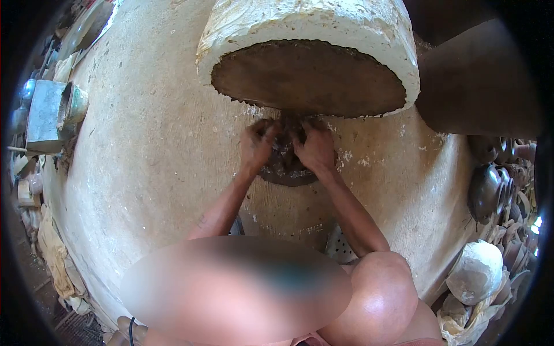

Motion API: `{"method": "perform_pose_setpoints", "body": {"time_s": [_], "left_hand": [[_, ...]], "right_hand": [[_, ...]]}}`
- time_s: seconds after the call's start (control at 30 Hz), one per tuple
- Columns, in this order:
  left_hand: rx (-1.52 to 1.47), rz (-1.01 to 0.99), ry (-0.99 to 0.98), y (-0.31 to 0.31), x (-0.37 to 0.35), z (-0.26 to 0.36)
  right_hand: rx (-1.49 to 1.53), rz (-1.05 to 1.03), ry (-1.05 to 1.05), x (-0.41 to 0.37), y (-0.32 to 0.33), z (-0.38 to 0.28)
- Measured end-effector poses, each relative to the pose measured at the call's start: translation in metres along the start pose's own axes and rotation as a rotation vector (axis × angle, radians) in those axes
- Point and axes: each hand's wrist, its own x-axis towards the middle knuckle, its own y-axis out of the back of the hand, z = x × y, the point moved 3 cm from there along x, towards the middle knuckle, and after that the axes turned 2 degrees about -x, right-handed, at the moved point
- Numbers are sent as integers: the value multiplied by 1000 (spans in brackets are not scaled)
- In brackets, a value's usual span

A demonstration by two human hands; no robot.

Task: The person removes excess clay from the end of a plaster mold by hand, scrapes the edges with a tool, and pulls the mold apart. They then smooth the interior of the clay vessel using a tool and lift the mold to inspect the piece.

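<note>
A dark, wet lump of clay (287, 175) lies low on the floor between my two hands. My left hand (257, 145) grips its left side with bent fingers, the thumb pointing inward. Around the right side curls my right hand (316, 145), its thumb on top of the lump. The far fingertips of both hands are partly hidden by the clay and shadow. Just beyond them stands a large white plaster-like block (311, 27), whose near face is filled with a smooth dark brown layer (311, 75).
Brown dusty floor (156, 132) spreads around me. At the right edge sit several dark rounded pots (486, 187) and a pale lump (476, 271). A large brown panel (479, 81) stands at the upper right. On the left are a grey box (47, 112) and a crumpled cloth (53, 254).
</note>
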Motion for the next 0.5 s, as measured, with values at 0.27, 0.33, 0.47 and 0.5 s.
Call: {"method": "perform_pose_setpoints", "body": {"time_s": [0.27,0.33,0.47,0.5], "left_hand": [[341,-92,-225,10,-60,3],[356,-130,-339,18,-77,9],[415,-439,-402,19,-102,34],[496,-492,-543,15,-104,39]], "right_hand": [[68,-78,361,-41,30,-14],[95,-124,406,-60,38,-7],[67,-173,522,-93,58,-3],[51,-160,510,-93,64,3]]}}
